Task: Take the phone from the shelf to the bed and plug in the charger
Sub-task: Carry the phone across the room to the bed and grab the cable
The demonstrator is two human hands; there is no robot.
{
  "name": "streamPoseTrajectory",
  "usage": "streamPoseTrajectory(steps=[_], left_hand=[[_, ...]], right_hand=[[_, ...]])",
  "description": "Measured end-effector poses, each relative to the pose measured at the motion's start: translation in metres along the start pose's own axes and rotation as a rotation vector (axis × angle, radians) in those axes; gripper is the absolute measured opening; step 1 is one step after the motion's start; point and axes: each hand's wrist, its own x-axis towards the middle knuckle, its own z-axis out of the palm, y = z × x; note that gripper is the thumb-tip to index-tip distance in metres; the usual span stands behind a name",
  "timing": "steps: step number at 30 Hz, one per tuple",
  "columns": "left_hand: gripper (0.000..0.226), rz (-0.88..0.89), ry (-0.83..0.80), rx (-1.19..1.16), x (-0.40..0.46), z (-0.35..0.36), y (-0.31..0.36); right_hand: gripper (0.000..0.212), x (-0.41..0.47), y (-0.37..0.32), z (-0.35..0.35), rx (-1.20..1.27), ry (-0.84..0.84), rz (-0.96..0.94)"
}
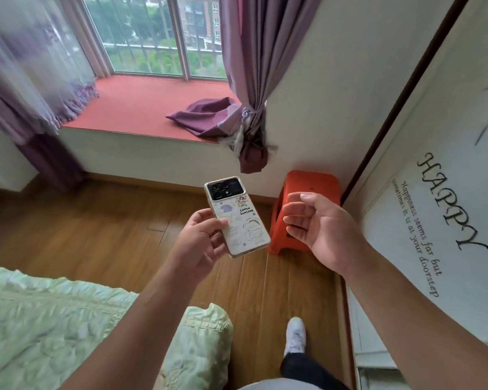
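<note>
My left hand (202,242) grips a phone (235,216) in a white cartoon case, back side up, with its black camera block pointing away from me. It hovers above the wooden floor. My right hand (317,226) is just right of the phone, apart from it, fingers loosely curled and holding nothing. The bed (54,319), covered with a pale green quilt, fills the lower left. No charger or shelf is in view.
An orange plastic stool (307,192) stands on the floor beyond my right hand, against a white sliding wardrobe door (434,164) with lettering. A red bay-window seat (141,105) with purple curtains lies ahead. My foot in a white shoe (295,334) is on the wooden floor.
</note>
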Motion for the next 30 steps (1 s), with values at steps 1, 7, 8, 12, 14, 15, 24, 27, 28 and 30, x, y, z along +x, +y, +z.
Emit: streamPoseTrajectory(steps=[1,7,8,12,14,15,24,27,28,30], left_hand=[[0.023,0.011,0.016,-0.001,0.012,0.002,0.003],[0.026,0.106,0.153,-0.027,0.088,0.021,0.026],[0.026,0.123,0.178,-0.029,0.102,0.025,0.033],[0.024,0.186,0.300,-0.040,0.148,0.045,0.063],[0.024,0.219,0.340,-0.054,0.166,0.054,0.078],[0.024,0.240,0.352,-0.062,0.174,0.058,0.085],[0.022,0.373,0.491,-0.109,0.208,0.054,0.128],[0.022,0.407,0.546,-0.154,0.215,0.034,0.142],[0.022,0.417,0.564,-0.170,0.217,0.026,0.146],[0.024,0.434,0.598,-0.198,0.222,0.007,0.156]], right_hand=[[0.021,0.016,-0.001,-0.001,0.004,-0.016,0.015],[0.022,0.130,-0.022,0.000,0.023,-0.149,0.097],[0.022,0.151,-0.028,0.002,0.018,-0.179,0.108],[0.022,0.231,-0.066,0.014,-0.007,-0.284,0.140],[0.022,0.264,-0.082,0.020,-0.021,-0.351,0.156],[0.022,0.279,-0.088,0.023,-0.031,-0.386,0.167],[0.021,0.351,-0.098,0.093,-0.095,-0.594,0.253],[0.021,0.373,-0.093,0.121,-0.117,-0.643,0.266],[0.021,0.381,-0.089,0.132,-0.118,-0.647,0.284],[0.020,0.395,-0.078,0.155,-0.116,-0.658,0.328]])
